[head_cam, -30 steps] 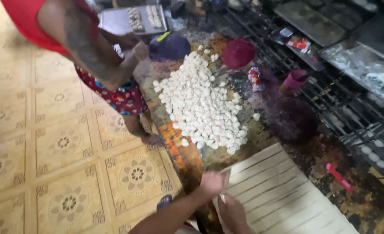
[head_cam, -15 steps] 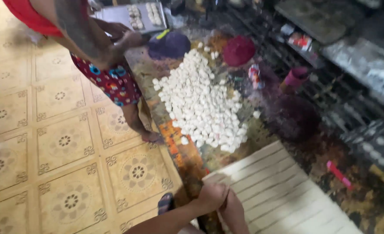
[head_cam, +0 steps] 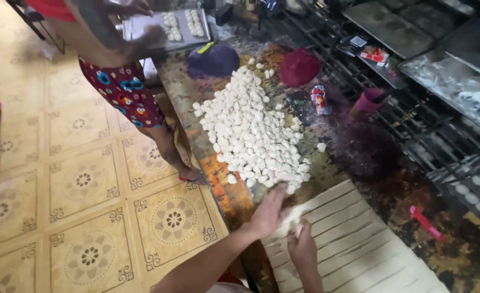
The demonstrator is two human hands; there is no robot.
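Observation:
My left hand [head_cam: 270, 214] grips the far end of a pale dough strip [head_cam: 311, 209] at the edge of a sheet of cut dough strips [head_cam: 359, 249]. Just below it, my right hand [head_cam: 303, 250] pinches the same strip, and a white bit shows between its fingers. A big pile of small white dough pieces [head_cam: 253, 130] lies on the stained worktable [head_cam: 226, 190], just beyond my left hand.
Another person in patterned shorts [head_cam: 123, 89] stands at the table's far left by a metal tray [head_cam: 169, 27] of dough pieces. Purple [head_cam: 214, 59] and red [head_cam: 299, 66] dough lumps, a pink cup [head_cam: 369, 101] and a pink tool [head_cam: 425, 222] sit around. Racks of trays [head_cam: 451, 81] line the right.
Both my hands have shifted slightly up the dough sheet towards the pile. The other person has moved back towards the tray at the table's far end.

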